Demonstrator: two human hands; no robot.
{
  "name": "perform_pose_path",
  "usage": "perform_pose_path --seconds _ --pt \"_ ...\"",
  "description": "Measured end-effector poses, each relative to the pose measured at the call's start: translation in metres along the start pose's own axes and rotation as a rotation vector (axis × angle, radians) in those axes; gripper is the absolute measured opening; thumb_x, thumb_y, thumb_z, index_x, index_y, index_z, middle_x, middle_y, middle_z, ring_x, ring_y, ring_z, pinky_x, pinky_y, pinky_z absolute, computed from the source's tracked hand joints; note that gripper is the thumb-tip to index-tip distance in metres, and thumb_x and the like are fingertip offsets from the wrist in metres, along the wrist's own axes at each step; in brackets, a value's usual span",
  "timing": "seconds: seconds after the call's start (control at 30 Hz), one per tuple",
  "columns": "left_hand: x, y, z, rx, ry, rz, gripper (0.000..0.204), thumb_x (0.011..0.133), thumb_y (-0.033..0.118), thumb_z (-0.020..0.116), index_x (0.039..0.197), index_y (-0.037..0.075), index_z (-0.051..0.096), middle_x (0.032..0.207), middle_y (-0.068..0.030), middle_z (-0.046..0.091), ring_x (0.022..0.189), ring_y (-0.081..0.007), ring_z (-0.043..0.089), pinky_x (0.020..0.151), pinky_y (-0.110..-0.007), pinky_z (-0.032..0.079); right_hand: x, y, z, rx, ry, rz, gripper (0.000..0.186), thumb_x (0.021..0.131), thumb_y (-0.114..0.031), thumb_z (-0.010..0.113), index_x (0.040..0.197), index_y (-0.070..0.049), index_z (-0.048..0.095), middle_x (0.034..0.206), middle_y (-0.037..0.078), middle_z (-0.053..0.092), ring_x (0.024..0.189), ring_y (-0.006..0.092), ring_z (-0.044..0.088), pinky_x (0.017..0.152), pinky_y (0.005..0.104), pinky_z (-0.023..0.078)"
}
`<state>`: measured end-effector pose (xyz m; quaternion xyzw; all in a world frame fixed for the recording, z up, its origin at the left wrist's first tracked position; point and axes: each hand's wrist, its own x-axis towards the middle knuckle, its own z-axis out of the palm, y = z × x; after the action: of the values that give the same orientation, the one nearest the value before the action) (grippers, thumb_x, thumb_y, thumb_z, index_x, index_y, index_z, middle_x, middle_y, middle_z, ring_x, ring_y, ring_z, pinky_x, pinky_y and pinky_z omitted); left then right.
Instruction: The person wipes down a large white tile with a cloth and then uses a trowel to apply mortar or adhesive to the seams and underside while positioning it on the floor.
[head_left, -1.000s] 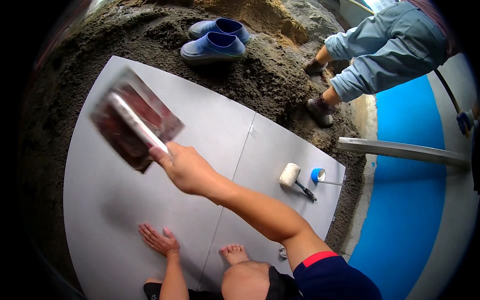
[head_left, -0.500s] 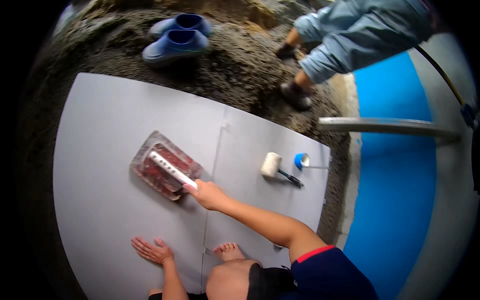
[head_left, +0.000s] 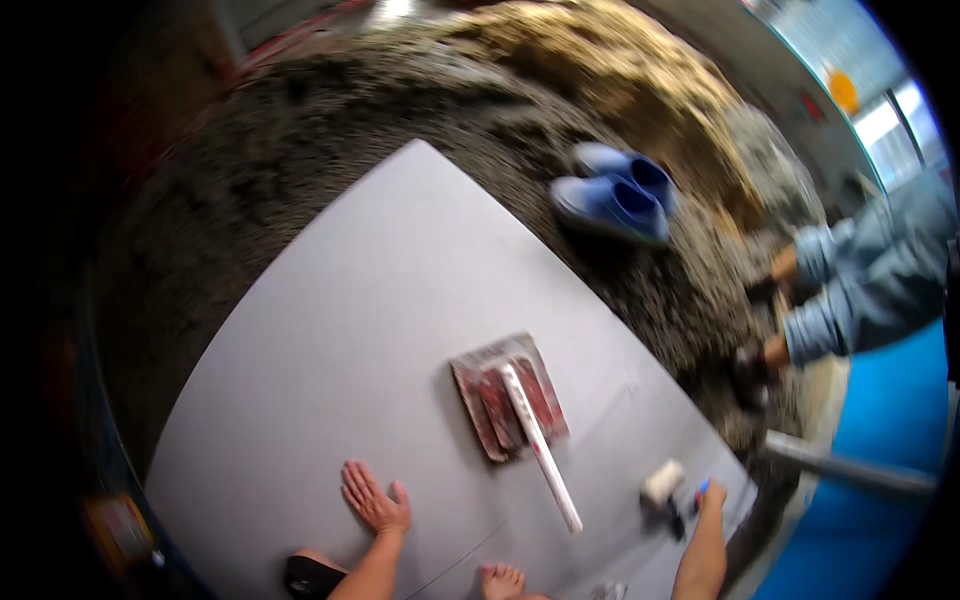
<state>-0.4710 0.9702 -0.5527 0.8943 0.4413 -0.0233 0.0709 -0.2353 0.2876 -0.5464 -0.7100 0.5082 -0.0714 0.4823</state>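
My left hand point(head_left: 377, 505) lies flat with fingers stretched on a large light-grey board point(head_left: 330, 330). At the right, my right hand point(head_left: 711, 495) closes its fingers on a small round blue thing point(head_left: 702, 490); blur hides the exact grip. Beside it lies a mallet with a whitish head point(head_left: 663, 481) and a dark handle. Between my hands a flat rectangular tool with a reddish, smeared pad point(head_left: 500, 410) rests on the board. Its long white handle point(head_left: 541, 450) points toward me, and neither hand touches it.
A pair of blue slip-on shoes point(head_left: 615, 195) stands on rough dark ground beyond the board. Another person's legs in light-blue trousers point(head_left: 865, 295) are at the right, near a grey bar point(head_left: 850, 465) and a blue surface point(head_left: 885, 415). My bare foot point(head_left: 502, 580) is on the board.
My right hand has let go of the white-handled tool and moved right to the small blue thing. My left hand stays flat on the board. The view has turned to the left.
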Motion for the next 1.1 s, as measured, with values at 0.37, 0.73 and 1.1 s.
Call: perform_pose_path --seconds 0.37,0.73,1.1 --pt "0.136 -0.034 0.013 0.088 0.236 -0.825 0.085 0.09 0.053 0.042 0.147 -0.003 0.016 0.156 -0.0215 0.006 0.145 -0.035 0.005 0.115 -0.049 0.005 -0.226 -0.144 0.201 -0.545 -0.088 -1.287 0.036 0.09 -0.021 0.064 0.114 0.004 0.057 0.1 0.02 0.064 0.092 0.0297 0.061 0.085 0.0366 0.046" --pt "0.147 -0.01 0.005 0.022 0.269 -0.69 0.084 0.089 0.05 0.046 0.147 -0.002 0.017 0.155 -0.0227 0.009 0.144 -0.0381 0.008 0.114 -0.051 0.008 -0.532 -0.207 0.615 -0.385 -0.822 -1.927 0.017 0.086 -0.013 0.061 0.102 -0.012 0.057 0.1 0.009 0.063 0.081 0.0358 0.063 0.065 0.0445 0.05" --pt "0.152 -0.014 -0.017 -0.064 0.199 -0.669 0.085 0.086 0.049 0.05 0.146 -0.004 0.02 0.154 -0.0243 0.012 0.143 -0.0399 0.008 0.114 -0.052 0.008 -0.568 -0.179 0.638 -0.275 -0.962 -1.828 0.034 0.084 -0.006 0.065 0.116 -0.005 0.055 0.114 0.014 0.061 0.085 0.0289 0.064 0.065 0.034 0.052"
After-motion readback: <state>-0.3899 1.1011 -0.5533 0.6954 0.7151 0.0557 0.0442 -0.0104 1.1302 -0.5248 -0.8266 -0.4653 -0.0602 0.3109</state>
